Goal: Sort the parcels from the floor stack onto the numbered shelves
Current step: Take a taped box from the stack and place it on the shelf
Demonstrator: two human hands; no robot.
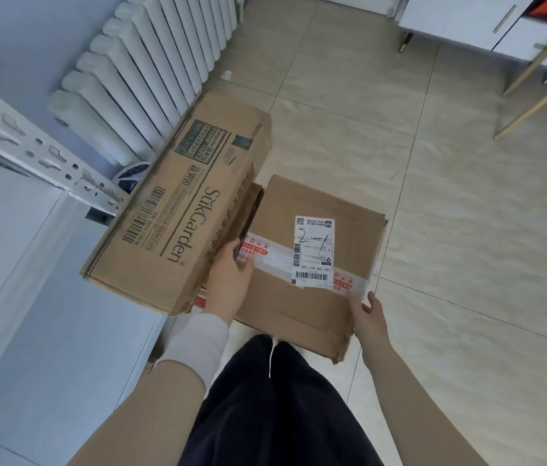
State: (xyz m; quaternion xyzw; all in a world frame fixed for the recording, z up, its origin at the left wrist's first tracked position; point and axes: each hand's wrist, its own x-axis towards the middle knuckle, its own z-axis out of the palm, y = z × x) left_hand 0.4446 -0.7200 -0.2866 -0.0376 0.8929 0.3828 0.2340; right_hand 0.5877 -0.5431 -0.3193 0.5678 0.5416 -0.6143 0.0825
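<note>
Big brand name first: "SukGarden" with a little ® mark runs in dark letters along the side of the long carton (pixel 178 213). The Chinese characters beside it are too small to read, and there's a barcode (pixel 144 216) printed nearer its edge. On the smaller box (pixel 299 317), a white shipping label (pixel 314 250) carries a handwritten "2-1" and a printed code, seemingly 159-159 A03-160. The tape (pixel 272 257) shows red warning symbols, wording illegible.
</note>
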